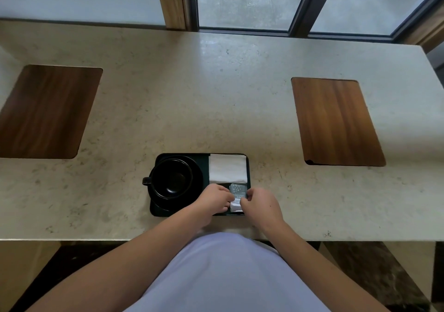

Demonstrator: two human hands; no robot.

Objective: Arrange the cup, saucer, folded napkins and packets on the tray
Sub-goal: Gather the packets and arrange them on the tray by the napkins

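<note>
A black tray [204,159] lies near the table's front edge. On its left half a black cup [171,179] stands on a black saucer [198,174], handle pointing left. White folded napkins [227,168] fill the tray's back right corner. In the front right corner lie small packets [237,190], grey and white. My left hand [213,200] and my right hand [260,203] meet over them, and the curled fingers of both pinch the packets from either side. Parts of the packets are hidden under my fingers.
The tray sits on a pale stone table [216,95]. Two wooden inlays are set into it, one at the left [45,112] and one at the right [335,121]. Windows with dark frames [301,6] run behind the far edge.
</note>
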